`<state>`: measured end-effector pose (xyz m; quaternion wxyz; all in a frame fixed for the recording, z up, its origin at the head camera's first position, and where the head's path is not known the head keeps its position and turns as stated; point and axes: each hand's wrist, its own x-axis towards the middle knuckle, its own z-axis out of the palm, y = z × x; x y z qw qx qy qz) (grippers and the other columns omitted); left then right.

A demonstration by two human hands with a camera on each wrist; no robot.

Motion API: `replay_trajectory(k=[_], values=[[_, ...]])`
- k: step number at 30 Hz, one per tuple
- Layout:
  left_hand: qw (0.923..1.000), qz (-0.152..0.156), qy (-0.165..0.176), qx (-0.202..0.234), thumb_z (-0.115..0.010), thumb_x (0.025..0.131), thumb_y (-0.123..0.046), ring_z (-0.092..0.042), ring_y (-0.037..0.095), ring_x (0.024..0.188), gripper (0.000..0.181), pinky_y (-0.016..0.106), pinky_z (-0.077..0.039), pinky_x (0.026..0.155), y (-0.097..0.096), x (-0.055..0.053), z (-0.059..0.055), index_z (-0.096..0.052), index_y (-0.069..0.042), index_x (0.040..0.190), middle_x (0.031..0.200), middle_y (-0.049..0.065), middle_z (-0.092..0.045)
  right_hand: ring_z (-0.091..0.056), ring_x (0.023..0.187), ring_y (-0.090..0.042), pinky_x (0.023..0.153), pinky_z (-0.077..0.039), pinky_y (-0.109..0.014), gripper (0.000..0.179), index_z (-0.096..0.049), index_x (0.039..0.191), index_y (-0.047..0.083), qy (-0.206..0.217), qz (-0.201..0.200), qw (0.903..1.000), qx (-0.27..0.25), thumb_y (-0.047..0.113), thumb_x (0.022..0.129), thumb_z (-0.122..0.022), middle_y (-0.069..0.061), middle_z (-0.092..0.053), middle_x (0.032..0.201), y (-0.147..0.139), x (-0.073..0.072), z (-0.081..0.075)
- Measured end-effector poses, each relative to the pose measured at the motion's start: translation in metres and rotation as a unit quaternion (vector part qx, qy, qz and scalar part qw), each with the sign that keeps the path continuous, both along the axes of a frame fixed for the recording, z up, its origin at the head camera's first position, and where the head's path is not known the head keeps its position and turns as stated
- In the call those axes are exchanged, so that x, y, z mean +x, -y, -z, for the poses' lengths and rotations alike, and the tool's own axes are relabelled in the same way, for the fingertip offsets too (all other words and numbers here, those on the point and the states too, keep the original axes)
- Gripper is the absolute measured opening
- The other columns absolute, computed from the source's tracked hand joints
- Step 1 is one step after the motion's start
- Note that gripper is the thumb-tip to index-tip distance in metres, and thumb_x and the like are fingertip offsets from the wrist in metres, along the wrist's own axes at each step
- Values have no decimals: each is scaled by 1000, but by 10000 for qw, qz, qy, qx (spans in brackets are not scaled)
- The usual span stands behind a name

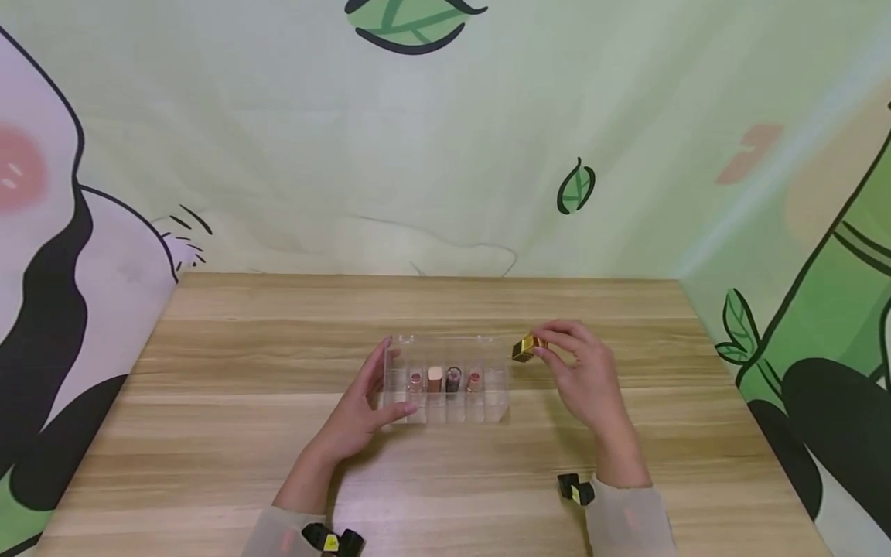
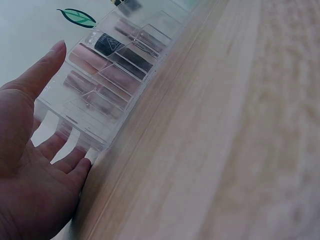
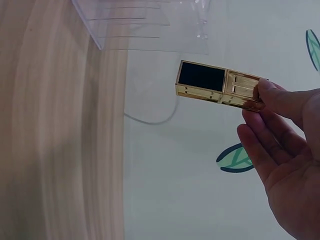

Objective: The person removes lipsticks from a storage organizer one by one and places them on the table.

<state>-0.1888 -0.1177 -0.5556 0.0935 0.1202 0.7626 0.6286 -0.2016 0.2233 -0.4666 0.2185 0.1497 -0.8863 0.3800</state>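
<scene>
A clear plastic organizer box with small compartments stands in the middle of the wooden table. Several lipsticks stand upright in its middle compartments. My left hand cups the box's left end: straight fingers lie against the end wall and the thumb lies along the front. The left wrist view shows that hand flat against the box. My right hand pinches a square gold lipstick tube in the air just past the box's right end. In the right wrist view, the fingertips hold the tube by one end.
The table runs up to a cloth backdrop printed with leaves and a panda, hanging behind and on both sides. A black camera sits on each wrist. A corner of the box shows at the top of the right wrist view.
</scene>
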Motion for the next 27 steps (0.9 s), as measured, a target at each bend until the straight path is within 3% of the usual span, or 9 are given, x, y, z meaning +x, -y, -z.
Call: replay_trajectory(k=[4,7,27], values=[[10000,4,-17,27,-85,86,-26,-23,29,160,107,54,-20,131,0,0,0,-15,-45,164,170,6,-32,-71,108,-28,94,-58,-37,22,-80,109,5,347,-91,9992,158,1,88,-80,-8,-74,114,1,-3,5],[10000,3,-8,14,-85,86,-26,-23,28,160,107,53,-20,131,0,0,-1,-14,-47,164,170,5,-32,-71,108,-30,93,-59,-47,22,-80,110,5,435,-164,9986,246,2,88,-80,-9,-74,114,2,-4,7],[10000,26,39,28,-85,86,-27,-21,26,160,106,51,-20,132,1,-1,0,-15,-52,161,169,3,-33,-71,108,-30,94,-59,-48,24,-80,110,3,594,-250,9970,430,-1,86,-80,-10,-73,114,6,-6,16]])
